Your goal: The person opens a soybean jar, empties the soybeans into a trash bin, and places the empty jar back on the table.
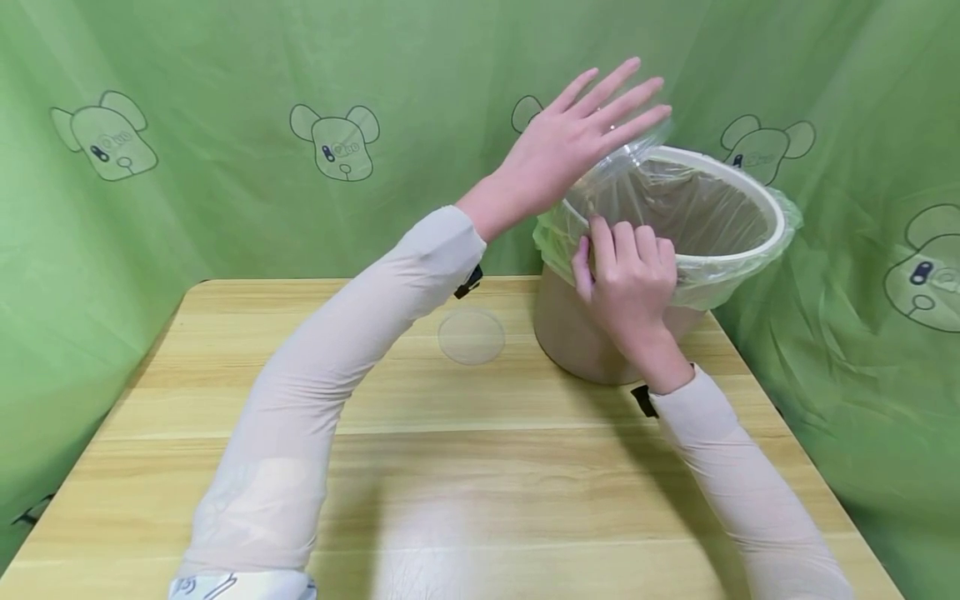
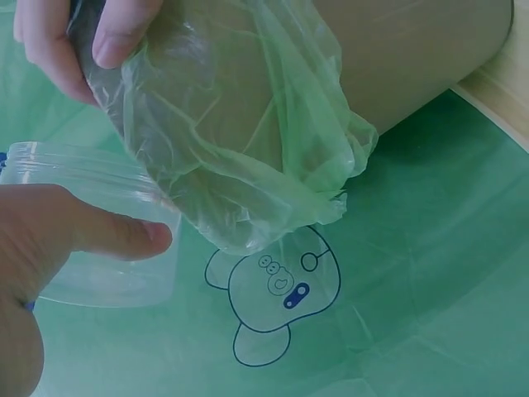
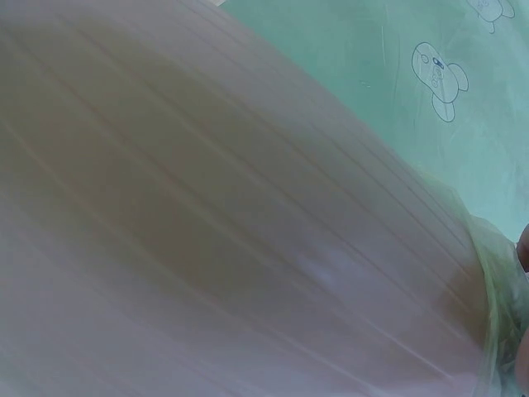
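My left hand (image 1: 566, 142) is raised at the bin's far left rim, its fingers spread long over a clear plastic jar (image 1: 637, 154). In the left wrist view the thumb lies across the side of this jar (image 2: 116, 265), which shows a threaded neck. My right hand (image 1: 633, 267) grips the near left rim of a beige bin (image 1: 577, 333), together with the thin green bag (image 1: 705, 283) lining it. The bag (image 2: 273, 165) is folded down over the outside. In the right wrist view the bin's ribbed wall (image 3: 248, 207) fills most of the picture.
A clear round disc (image 1: 471, 337) lies flat on the wooden table (image 1: 480, 483), left of the bin. Green curtains (image 1: 225, 50) with printed bear heads hang behind the table and along both sides. The bin stands near the table's far right corner.
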### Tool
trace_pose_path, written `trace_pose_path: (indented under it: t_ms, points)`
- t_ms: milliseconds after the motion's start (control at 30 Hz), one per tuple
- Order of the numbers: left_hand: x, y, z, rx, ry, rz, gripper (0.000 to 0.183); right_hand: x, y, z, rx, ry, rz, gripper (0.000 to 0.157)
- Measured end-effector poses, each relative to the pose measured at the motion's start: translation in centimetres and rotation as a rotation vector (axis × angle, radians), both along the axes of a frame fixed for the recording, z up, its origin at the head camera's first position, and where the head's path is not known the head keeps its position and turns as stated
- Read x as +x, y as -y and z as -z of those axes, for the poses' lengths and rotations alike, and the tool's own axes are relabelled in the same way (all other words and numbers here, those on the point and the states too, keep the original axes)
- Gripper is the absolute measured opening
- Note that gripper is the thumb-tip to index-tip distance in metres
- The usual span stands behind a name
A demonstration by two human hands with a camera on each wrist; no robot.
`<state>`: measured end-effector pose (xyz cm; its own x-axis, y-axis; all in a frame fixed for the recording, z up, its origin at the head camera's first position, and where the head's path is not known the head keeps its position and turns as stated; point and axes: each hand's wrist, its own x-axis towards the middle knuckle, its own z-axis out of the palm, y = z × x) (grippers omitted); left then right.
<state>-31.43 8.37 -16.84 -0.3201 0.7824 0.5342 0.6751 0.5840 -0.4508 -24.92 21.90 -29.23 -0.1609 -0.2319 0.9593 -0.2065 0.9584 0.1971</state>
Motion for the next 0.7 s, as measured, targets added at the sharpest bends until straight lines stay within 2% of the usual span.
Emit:
trace_pose_path:
  t_ms: [200,367,500,700]
  points:
    - [-0.03,-0.32,0.23,-0.036,-0.035,-0.009,0.082,0.02,0.00,0.06,-0.002,0.000,-0.006,0.023]
    - [-0.09,-0.27,0.36,-0.013,-0.042,-0.010,0.081,-0.02,0.06,0.04,-0.005,-0.001,-0.010,0.023]
    - [-0.07,-0.19,0.29,0.033,0.011,-0.029,0.085,-0.03,0.10,0.01,-0.004,-0.004,-0.008,0.023]
    - [-0.07,-0.25,0.44,0.053,0.041,-0.010,0.081,0.02,0.17,-0.02,-0.007,-0.004,-0.002,0.023]
